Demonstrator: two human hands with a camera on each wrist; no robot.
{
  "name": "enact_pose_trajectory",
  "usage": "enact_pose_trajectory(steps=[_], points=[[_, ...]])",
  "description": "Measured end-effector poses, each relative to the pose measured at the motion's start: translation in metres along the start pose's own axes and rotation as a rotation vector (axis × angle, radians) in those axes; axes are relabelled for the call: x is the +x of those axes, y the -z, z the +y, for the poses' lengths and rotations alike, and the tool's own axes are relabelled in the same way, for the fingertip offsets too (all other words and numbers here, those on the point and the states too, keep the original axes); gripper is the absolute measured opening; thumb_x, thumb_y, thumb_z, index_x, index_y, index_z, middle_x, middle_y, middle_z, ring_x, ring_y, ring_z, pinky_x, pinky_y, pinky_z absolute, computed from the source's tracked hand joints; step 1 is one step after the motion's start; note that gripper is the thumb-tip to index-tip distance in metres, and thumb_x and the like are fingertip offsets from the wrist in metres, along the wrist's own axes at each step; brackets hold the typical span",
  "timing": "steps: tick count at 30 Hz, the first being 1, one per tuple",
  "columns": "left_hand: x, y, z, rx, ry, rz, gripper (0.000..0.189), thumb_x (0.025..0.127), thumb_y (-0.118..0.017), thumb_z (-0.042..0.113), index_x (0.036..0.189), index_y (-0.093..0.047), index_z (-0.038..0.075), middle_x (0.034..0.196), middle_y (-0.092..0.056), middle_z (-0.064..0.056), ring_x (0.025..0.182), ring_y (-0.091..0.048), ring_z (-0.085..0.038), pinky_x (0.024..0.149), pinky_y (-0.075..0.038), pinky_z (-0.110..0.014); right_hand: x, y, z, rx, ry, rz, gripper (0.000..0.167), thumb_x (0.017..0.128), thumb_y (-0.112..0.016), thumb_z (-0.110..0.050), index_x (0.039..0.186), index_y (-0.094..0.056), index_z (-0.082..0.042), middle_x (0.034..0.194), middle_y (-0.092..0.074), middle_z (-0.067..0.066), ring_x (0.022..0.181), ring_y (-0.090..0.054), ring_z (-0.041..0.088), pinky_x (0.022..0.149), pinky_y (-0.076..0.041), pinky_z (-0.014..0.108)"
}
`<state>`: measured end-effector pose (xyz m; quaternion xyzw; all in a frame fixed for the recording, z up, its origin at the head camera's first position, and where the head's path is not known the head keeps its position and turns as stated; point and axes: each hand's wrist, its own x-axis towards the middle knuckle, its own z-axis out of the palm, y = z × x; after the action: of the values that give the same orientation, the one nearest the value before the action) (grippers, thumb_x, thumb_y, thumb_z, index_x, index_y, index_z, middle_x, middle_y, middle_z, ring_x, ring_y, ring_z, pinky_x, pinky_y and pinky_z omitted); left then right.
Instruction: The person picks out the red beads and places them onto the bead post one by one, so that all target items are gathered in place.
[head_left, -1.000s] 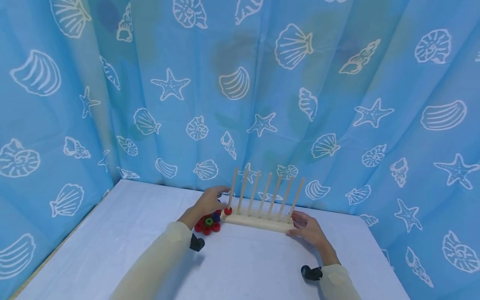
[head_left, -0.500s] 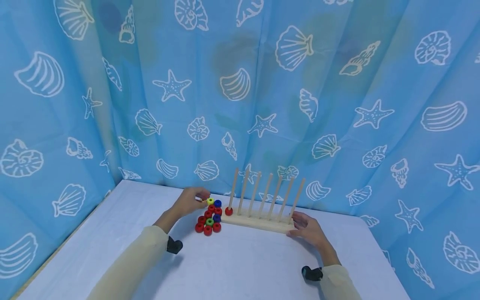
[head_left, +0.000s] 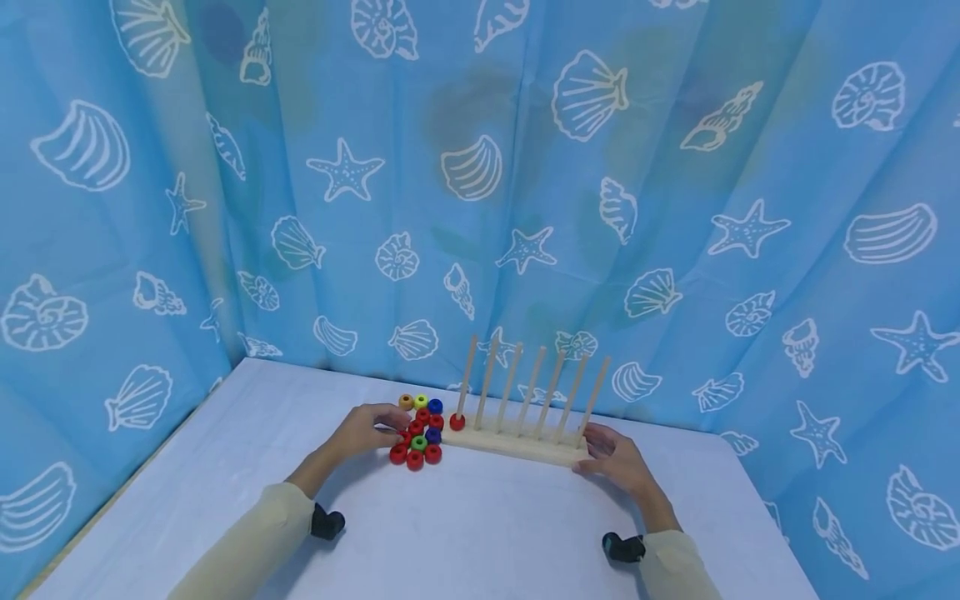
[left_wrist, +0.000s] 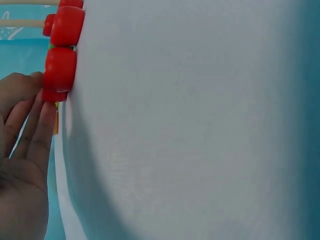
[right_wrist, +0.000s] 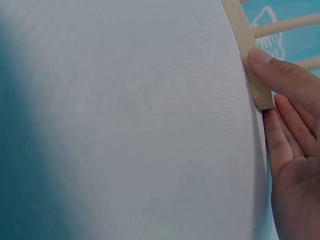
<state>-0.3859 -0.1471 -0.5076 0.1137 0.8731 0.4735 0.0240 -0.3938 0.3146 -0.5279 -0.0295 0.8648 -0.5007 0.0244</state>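
Observation:
My left hand (head_left: 367,429) is at the left side of a cluster of round beads with holes. Its thumb and fingers pinch a red bead (left_wrist: 54,95) at the edge of that cluster. Nearby are a green bead (head_left: 419,443), a blue bead (head_left: 433,436) and several more red ones. A yellow bead (head_left: 422,402) and an orange bead (head_left: 406,402) lie at the back. My right hand (head_left: 615,456) grips the right end of a wooden peg stand (head_left: 517,446), thumb on its front face, fingers behind. One red bead (head_left: 457,422) sits at the foot of the leftmost peg.
A white cloth covers the table (head_left: 480,533). Right behind it hangs a blue curtain (head_left: 420,275) printed with shells and starfish. Several upright pegs (head_left: 536,392) rise from the stand. Each wrist carries a small black camera (head_left: 327,522).
My left hand has moved from the leftmost peg to the back of the cluster, then forward to a red bead, leaving the orange bead beside the yellow one. The right hand has stayed put.

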Motion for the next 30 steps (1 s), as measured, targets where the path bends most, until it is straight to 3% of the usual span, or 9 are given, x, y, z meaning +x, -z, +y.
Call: enact_pose_trajectory(steps=[10,21,30], points=[[-0.0040,-0.0049,-0.0030,-0.018,0.033,0.007,0.033,0.082,-0.073,-0.001,0.111,-0.070,0.014,0.109,-0.068,0.002,0.109,-0.062,-0.024,0.091,-0.053,-0.042,0.0022,-0.0023,0.0014,0.025,0.005,-0.018,0.085,0.069,-0.088,-0.015,0.142,-0.045,-0.006,0.144,-0.047,0.019,0.133,-0.044,0.035,0.103,-0.042,0.042],[-0.0040,0.0009,-0.0069,0.042,0.067,0.106,0.029,0.083,-0.076,0.005,0.110,-0.069,0.012,0.103,-0.068,0.001,0.104,-0.064,-0.021,0.089,-0.055,-0.040,0.0002,-0.0002,-0.0047,0.015,0.006,-0.025,0.084,0.071,-0.087,-0.015,0.142,-0.045,-0.004,0.144,-0.046,0.021,0.133,-0.043,0.037,0.104,-0.041,0.042],[-0.0023,-0.0033,-0.0103,0.027,0.062,0.099,0.039,0.080,-0.077,0.002,0.116,-0.068,0.013,0.111,-0.067,-0.001,0.111,-0.061,-0.023,0.096,-0.050,-0.041,-0.0010,0.0012,-0.0039,0.014,0.005,-0.021,0.084,0.071,-0.087,-0.015,0.142,-0.045,-0.005,0.144,-0.046,0.020,0.133,-0.044,0.037,0.103,-0.041,0.043]])
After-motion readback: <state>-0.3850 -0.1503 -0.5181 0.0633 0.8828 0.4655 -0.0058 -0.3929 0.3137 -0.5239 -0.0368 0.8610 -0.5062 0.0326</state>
